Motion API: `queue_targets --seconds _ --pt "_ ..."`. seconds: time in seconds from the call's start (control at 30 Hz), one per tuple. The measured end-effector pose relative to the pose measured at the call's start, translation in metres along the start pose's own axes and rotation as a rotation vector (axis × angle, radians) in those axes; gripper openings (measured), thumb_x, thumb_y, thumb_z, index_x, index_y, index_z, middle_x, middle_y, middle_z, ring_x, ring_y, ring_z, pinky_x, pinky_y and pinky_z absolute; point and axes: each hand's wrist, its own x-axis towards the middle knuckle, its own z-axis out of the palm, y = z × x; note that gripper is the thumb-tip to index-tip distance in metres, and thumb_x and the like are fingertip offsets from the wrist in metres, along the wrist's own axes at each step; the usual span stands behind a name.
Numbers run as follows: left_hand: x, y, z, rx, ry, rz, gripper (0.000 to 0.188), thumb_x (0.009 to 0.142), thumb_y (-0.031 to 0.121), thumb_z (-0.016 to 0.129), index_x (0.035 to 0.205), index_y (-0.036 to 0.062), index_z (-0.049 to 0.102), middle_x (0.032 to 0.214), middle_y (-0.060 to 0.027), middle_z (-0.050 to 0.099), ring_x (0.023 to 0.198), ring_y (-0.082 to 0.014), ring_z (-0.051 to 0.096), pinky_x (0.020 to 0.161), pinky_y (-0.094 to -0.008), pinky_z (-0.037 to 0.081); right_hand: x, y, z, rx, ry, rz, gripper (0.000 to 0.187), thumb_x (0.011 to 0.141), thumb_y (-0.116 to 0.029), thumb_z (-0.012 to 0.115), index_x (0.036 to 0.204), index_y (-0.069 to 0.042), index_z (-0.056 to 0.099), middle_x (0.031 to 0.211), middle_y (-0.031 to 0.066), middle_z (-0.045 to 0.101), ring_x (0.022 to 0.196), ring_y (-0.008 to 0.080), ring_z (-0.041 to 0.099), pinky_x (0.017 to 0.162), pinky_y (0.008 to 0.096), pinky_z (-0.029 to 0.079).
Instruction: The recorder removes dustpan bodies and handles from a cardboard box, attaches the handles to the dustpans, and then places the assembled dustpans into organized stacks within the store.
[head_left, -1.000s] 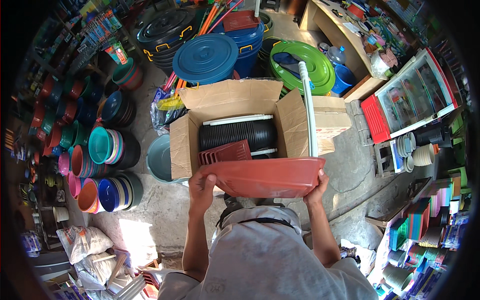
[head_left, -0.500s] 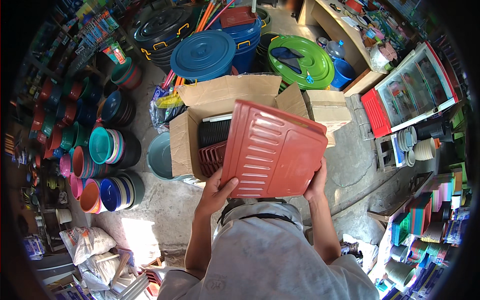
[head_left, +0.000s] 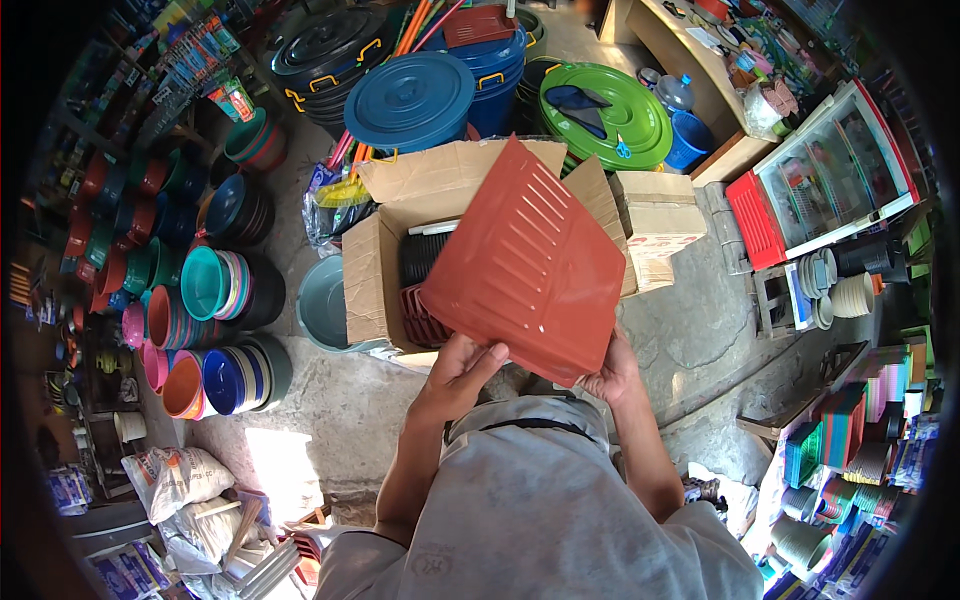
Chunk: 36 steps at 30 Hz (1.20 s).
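Observation:
A reddish-brown plastic dustpan [head_left: 535, 265], ribbed on one half, is tilted in front of me with one corner pointing away. My left hand [head_left: 460, 375] grips its near left edge, thumb on the face. At the near right corner my right hand [head_left: 612, 372] holds on, its fingers partly hidden by the pan. Behind it stands an open cardboard box [head_left: 368, 290], its flaps folded out. Inside are stacked red dustpans [head_left: 420, 318] and black ribbed pieces [head_left: 420, 258], partly covered by the pan in my hands.
A grey tub [head_left: 322, 308] touches the box's left side. Lidded bins, one blue [head_left: 410, 100] and one green [head_left: 610, 115], stand beyond it. Stacked basins and pots [head_left: 235, 382] line the left. To the right are a smaller carton [head_left: 660, 205] and a glass-fronted cabinet [head_left: 830, 175].
The dustpan has turned clockwise and tipped, so its far corner now points up and its near corner sits lower. Both hands have kept hold, the left shifting right and the right slightly down.

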Motion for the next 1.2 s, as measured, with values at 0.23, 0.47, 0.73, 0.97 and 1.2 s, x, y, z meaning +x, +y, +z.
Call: queue_targets --seconds 0.23,0.47,0.73,0.97,1.2 --pt "0.004 -0.017 -0.012 -0.232 0.147 0.002 0.036 0.102 0.011 0.047 0.136 0.0016 0.044 0.134 -0.015 0.055 0.12 -0.0268 0.058 0.105 -0.0475 0.045 -0.015 0.007 0.02 0.149 -0.215 0.051 0.058 0.099 -0.05 0.045 0.131 -0.002 0.049 0.125 0.0126 0.063 0.108 0.0263 0.066 0.096 0.0438 0.052" --pt "0.004 -0.021 -0.054 -0.233 0.413 0.018 0.038 0.101 0.015 0.049 0.137 0.0027 0.043 0.136 -0.0147 0.052 0.121 -0.0274 0.057 0.103 -0.0464 0.047 -0.02 0.01 0.021 -0.058 -0.182 -0.305 0.057 0.098 -0.048 0.05 0.137 -0.007 0.041 0.131 0.0106 0.058 0.115 0.0243 0.062 0.096 0.0426 0.052" --pt "0.001 -0.092 -0.076 0.257 0.446 -0.441 0.072 0.099 0.033 0.053 0.156 0.0114 0.015 0.154 -0.0111 0.031 0.14 -0.0258 0.035 0.106 -0.0428 0.039 -0.012 0.019 -0.02 -0.791 0.117 -0.581 0.04 0.096 -0.035 0.062 0.119 -0.002 0.057 0.104 0.0048 0.068 0.089 0.0112 0.064 0.079 0.0283 0.051" --pt "-0.005 -0.117 -0.025 -0.104 0.206 -0.39 0.082 0.096 0.034 0.06 0.155 0.0134 0.007 0.144 -0.0153 0.039 0.133 -0.0266 0.043 0.101 -0.0468 0.045 0.011 0.053 -0.024 -1.417 0.275 -1.108 0.038 0.082 -0.031 0.078 0.092 0.0 0.06 0.071 0.0142 0.067 0.066 0.0245 0.065 0.065 0.037 0.05" --pt "0.007 -0.138 -0.023 -0.195 0.405 -0.332 0.087 0.085 0.017 0.075 0.143 0.0097 0.011 0.124 -0.0131 0.05 0.106 -0.022 0.058 0.084 -0.0374 0.054 0.025 0.086 -0.016 -1.857 0.141 -1.111 0.032 0.083 -0.016 0.068 0.108 0.001 0.058 0.085 0.0215 0.066 0.08 0.0426 0.063 0.074 0.0486 0.049"
